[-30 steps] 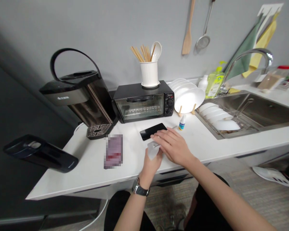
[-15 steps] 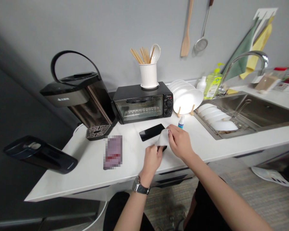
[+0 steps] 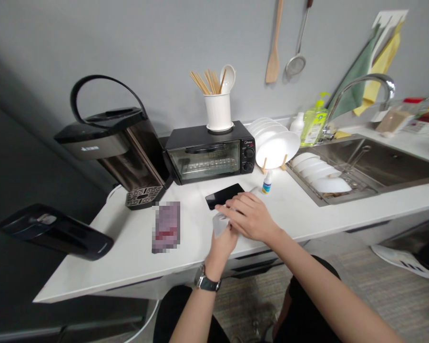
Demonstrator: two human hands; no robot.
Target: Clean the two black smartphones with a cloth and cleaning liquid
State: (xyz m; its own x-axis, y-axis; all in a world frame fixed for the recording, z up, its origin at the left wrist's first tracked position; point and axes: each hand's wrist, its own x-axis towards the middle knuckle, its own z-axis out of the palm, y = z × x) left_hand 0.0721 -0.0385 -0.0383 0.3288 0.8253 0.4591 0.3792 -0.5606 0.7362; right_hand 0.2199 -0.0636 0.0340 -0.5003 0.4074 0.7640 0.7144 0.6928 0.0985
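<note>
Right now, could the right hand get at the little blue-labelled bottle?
Probably yes: the little bottle stands upright on the counter just beyond the right hand, and nothing tall stands between them. The hand is busy over the white cloth, though, so it would likely have to leave that first.

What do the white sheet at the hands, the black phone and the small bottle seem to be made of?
White sheet: thin, matte and limply bent, so perhaps cloth or tissue; I can't tell which.
Black phone: probably glass-faced, glossy, with a paler sheen at one end.
Small bottle: likely plastic, smooth and opaque white at the top.
</note>
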